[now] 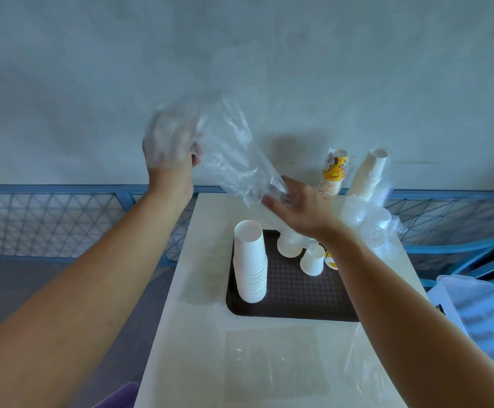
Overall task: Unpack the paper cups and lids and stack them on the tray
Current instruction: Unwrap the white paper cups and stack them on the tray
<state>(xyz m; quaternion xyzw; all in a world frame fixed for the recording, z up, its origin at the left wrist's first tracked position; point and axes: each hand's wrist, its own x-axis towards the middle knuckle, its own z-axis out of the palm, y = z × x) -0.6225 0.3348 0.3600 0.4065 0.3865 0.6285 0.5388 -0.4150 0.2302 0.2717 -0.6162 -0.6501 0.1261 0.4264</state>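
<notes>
One view, head camera. Both hands hold a clear plastic bag (231,151) in the air above the far edge of the table (198,334).

- Left hand (170,148): at the upper end, fingers curled round the film, which drapes over them.
- Right hand (296,207): at the lower end, fingers pinching the film.
- Dark tray (293,304): toward the table's right edge.
- Tall stack of white cups (250,263): upside down at the tray's left edge.
- Single inverted cup (313,260): near the tray's far right corner.
- Wrapped printed cups (332,175), wrapped white cups (371,175) and bagged lids (366,219): at the table's far right corner.
</notes>
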